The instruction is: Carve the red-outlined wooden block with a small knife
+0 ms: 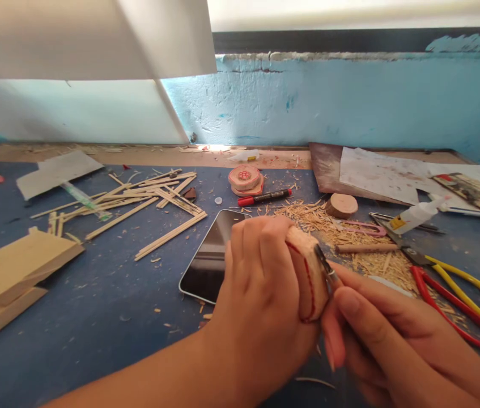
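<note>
My left hand [260, 289] grips a round slice of wood [310, 277] on edge, its face marked with a red drawn line. My right hand [388, 345] holds a small metal blade [327, 271] against the rim of that slice. Both hands hover low over the blue table [95, 317], just right of a dark phone [212, 258] lying face up. Behind the hands lies a heap of thin wood shavings [350, 243].
Wooden sticks [154, 198] are scattered at the back left, cardboard pieces [5, 277] at the left edge. A red marker [264, 197], more wood slices [246, 178], a glue bottle [418, 215], a dowel [365, 247] and red and yellow handled cutters [464, 300] lie to the right.
</note>
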`<state>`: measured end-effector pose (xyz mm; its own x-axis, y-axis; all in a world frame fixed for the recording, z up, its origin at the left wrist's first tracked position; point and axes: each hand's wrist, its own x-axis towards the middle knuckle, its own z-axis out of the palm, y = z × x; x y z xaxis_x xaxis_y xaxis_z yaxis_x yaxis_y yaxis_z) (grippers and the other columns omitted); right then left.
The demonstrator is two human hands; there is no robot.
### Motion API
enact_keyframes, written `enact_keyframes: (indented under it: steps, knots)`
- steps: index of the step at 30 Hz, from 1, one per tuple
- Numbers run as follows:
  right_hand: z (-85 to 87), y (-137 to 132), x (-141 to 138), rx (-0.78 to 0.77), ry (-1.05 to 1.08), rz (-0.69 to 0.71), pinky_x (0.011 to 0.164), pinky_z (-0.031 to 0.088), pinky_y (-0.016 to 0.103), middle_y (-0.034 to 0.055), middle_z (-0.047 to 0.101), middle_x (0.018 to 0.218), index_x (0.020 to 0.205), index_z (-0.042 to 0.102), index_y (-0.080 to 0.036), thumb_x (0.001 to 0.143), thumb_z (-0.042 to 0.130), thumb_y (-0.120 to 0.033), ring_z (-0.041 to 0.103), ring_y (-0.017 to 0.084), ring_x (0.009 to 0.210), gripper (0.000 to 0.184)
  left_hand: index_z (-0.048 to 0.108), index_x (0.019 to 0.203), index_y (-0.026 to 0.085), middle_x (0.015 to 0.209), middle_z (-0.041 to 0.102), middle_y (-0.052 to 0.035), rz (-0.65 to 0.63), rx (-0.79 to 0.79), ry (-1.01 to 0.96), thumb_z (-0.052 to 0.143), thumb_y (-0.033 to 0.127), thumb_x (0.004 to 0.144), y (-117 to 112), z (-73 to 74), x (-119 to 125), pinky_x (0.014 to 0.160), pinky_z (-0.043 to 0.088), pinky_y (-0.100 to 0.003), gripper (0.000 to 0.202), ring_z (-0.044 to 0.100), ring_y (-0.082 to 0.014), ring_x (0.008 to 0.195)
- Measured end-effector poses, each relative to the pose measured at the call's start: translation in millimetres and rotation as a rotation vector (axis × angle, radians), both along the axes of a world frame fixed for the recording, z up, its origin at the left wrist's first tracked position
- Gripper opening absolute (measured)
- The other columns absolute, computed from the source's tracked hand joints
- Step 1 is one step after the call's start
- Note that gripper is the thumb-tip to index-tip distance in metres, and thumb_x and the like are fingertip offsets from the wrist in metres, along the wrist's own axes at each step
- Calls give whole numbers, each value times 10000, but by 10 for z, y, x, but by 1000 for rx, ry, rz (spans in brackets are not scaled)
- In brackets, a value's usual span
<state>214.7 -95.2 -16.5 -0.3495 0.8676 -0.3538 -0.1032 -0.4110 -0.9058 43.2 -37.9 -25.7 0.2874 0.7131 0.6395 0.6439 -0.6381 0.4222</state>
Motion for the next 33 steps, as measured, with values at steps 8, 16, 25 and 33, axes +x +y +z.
enact_keyframes:
  steps: [8, 16, 25, 33]
  knots:
    - [106, 75, 12, 12, -101, -133, 403, 299, 204, 20, 605, 683, 882, 731, -249, 977, 626, -735, 357, 84, 486, 507, 399, 1366, 89, 1219, 544, -168, -3, -90, -111, 755, 253, 754, 183, -4, -92, 1050, 534, -553, 727, 583, -339, 1194]
    - [-2, 15, 19, 84, -117, -118, 418, 474, 217, 43, 752, 744, 1478, 691, -432, 985, 650, -679, 526, 126, 489, 553, 381, 1372, 124, 1339, 540, -234, -23, -149, -205, 810, 336, 759, 248, -11, -145, 1089, 513, -617, 778, 548, -410, 1342]
    - [19, -22, 20, 87, -114, -144, 426, 479, 195, 45, 750, 726, 1426, 742, -447, 963, 682, -682, 514, 117, 495, 522, 381, 1359, 147, 1315, 541, -200, -16, -199, -210, 816, 299, 735, 241, -15, -130, 1109, 505, -607, 776, 550, -397, 1344]
    - [61, 15, -16, 54, -163, -157, 437, 478, 181, 35, 740, 699, 1404, 748, -466, 926, 670, -768, 500, 107, 497, 571, 372, 1335, 194, 1316, 545, -155, -9, -243, -209, 806, 315, 737, 226, 8, -123, 1155, 500, -562, 749, 562, -362, 1348]
